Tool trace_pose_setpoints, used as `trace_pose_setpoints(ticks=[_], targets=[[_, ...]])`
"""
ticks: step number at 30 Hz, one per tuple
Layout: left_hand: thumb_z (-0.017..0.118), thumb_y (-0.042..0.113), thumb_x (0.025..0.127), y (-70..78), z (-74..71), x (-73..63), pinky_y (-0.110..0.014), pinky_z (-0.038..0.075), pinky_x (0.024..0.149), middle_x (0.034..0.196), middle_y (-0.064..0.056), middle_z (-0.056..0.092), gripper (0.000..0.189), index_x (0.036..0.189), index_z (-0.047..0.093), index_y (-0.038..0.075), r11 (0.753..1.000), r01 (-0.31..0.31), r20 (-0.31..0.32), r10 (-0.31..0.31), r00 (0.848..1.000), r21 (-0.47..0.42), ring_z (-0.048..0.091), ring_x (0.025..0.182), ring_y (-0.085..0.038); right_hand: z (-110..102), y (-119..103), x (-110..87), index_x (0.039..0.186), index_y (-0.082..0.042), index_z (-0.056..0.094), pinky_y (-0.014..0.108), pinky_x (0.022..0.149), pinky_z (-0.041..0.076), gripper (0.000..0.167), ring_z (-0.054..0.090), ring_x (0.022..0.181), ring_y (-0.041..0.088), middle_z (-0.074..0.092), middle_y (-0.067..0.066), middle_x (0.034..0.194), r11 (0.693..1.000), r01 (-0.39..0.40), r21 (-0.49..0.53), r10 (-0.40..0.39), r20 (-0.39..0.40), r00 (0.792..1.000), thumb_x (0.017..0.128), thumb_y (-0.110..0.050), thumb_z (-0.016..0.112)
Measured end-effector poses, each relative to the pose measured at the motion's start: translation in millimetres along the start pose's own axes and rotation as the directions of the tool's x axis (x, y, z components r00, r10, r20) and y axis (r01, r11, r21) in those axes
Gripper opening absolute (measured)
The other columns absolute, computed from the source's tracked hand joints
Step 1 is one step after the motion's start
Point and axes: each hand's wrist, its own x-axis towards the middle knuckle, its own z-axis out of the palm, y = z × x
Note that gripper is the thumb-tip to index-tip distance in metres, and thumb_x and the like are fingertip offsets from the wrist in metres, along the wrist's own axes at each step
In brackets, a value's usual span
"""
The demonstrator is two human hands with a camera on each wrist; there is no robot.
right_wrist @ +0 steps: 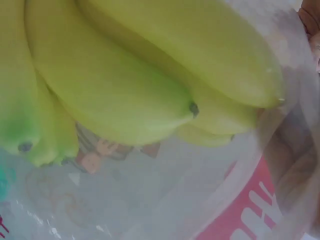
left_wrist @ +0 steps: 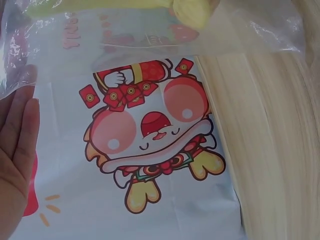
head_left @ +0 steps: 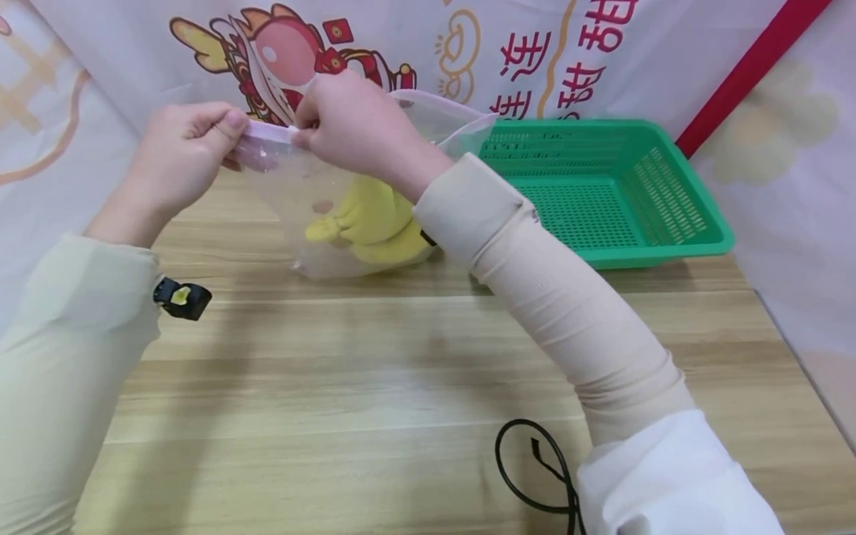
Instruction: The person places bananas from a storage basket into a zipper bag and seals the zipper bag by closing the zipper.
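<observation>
A clear plastic zip bag (head_left: 284, 197) with a pinkish top strip stands on the table. Inside it lies a bunch of yellow bananas (head_left: 377, 215), whose greenish tips (right_wrist: 187, 102) fill much of the right wrist view. My left hand (head_left: 177, 156) pinches the bag's upper left corner between thumb and fingers. Close beside it, my right hand (head_left: 364, 122) pinches the same top strip. To the right of that hand the bag's mouth stands apart. In the left wrist view, the bag's film (left_wrist: 240, 37) crosses the top, with my left fingers (left_wrist: 27, 120) at the edge.
A green plastic basket (head_left: 682, 193) stands to the right, behind my right forearm. A black cable (head_left: 501, 461) curls near the front of the wooden table (head_left: 334, 371). Printed cloth (head_left: 428, 44) with a cartoon figure rises behind the bag.
</observation>
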Motion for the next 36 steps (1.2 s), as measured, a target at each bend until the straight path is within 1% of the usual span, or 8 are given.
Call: trace_pose_setpoints(ticks=[3,6,8,10,12,16,25,36], targets=[[0.048,0.028,0.099,-1.5,0.5,2.2,-0.007,0.048,0.064,0.070,0.022,0.065,0.025,0.085,0.068,0.023,0.986,-0.002,-0.003,0.002,1.000,-0.167,0.061,0.065,0.005,-4,2,-2.0,0.110,-0.026,0.072,0.019,0.068,0.039,0.026,0.049,0.080,0.006,0.066,-0.010,0.103,0.999,0.001,-0.034,-0.002,-0.022,1.000,0.096,-0.037,0.053],[0.047,0.025,0.100,-3.7,2.0,4.2,-0.010,0.050,0.067,0.076,0.015,0.070,0.027,0.088,0.071,0.022,0.938,0.008,0.022,0.000,1.000,-0.346,0.065,0.070,0.000,-5,3,-2.5,0.106,-0.025,0.072,0.020,0.070,0.038,0.026,0.047,0.082,0.007,0.064,-0.010,0.099,0.997,0.011,-0.072,-0.013,-0.032,0.999,0.097,-0.036,0.051],[0.048,0.026,0.099,-3.1,2.4,4.7,-0.010,0.051,0.068,0.080,0.013,0.072,0.025,0.092,0.072,0.021,0.923,0.032,0.038,-0.019,0.999,-0.385,0.066,0.072,-0.001,-5,3,-3.9,0.107,-0.024,0.071,0.020,0.071,0.038,0.026,0.048,0.083,0.008,0.063,-0.009,0.096,0.995,0.024,-0.098,-0.027,-0.034,0.999,0.098,-0.037,0.050],[0.052,0.030,0.098,-0.9,3.0,5.1,-0.010,0.048,0.071,0.085,0.015,0.071,0.022,0.099,0.072,0.020,0.929,0.065,0.047,-0.051,0.998,-0.364,0.063,0.079,-0.001,-4,3,-4.8,0.110,-0.024,0.070,0.021,0.073,0.039,0.028,0.048,0.085,0.008,0.063,-0.010,0.099,0.992,0.033,-0.118,-0.038,-0.035,0.999,0.098,-0.038,0.049],[0.058,0.035,0.094,2.9,3.9,5.5,-0.011,0.044,0.073,0.088,0.018,0.068,0.021,0.103,0.072,0.022,0.957,0.100,0.055,-0.089,0.995,-0.274,0.058,0.084,-0.001,-3,4,-5.8,0.114,-0.024,0.068,0.021,0.074,0.040,0.030,0.049,0.086,0.008,0.064,-0.009,0.102,0.992,0.039,-0.121,-0.043,-0.032,0.999,0.098,-0.039,0.048],[0.066,0.038,0.088,12.6,8.0,5.9,-0.019,0.034,0.065,0.080,0.019,0.063,0.021,0.103,0.073,0.025,0.984,0.115,0.047,-0.109,0.993,-0.139,0.046,0.079,-0.005,-3,5,-6.7,0.121,-0.025,0.066,0.020,0.074,0.042,0.033,0.050,0.086,0.008,0.065,-0.008,0.107,0.994,0.045,-0.101,-0.047,-0.014,0.999,0.098,-0.039,0.047],[0.071,0.032,0.084,29.3,20.6,3.8,-0.017,0.033,0.053,0.062,0.024,0.063,0.008,0.085,0.075,0.025,0.988,0.044,-0.108,-0.060,0.992,-0.150,0.052,0.062,0.002,-1,5,-6.9,0.122,-0.024,0.065,0.020,0.072,0.042,0.036,0.049,0.085,0.009,0.061,-0.007,0.101,0.993,0.035,-0.111,-0.036,-0.008,0.999,0.100,-0.040,0.041],[0.066,0.034,0.087,29.7,24.9,4.6,-0.011,0.042,0.053,0.060,0.017,0.057,0.016,0.089,0.073,0.019,0.989,0.084,-0.132,-0.101,0.986,-0.124,0.052,0.058,0.001,0,7,-6.4,0.118,-0.024,0.066,0.021,0.071,0.043,0.032,0.051,0.085,0.009,0.062,-0.006,0.100,0.995,-0.005,-0.103,0.003,-0.022,1.000,0.099,-0.038,0.044]])
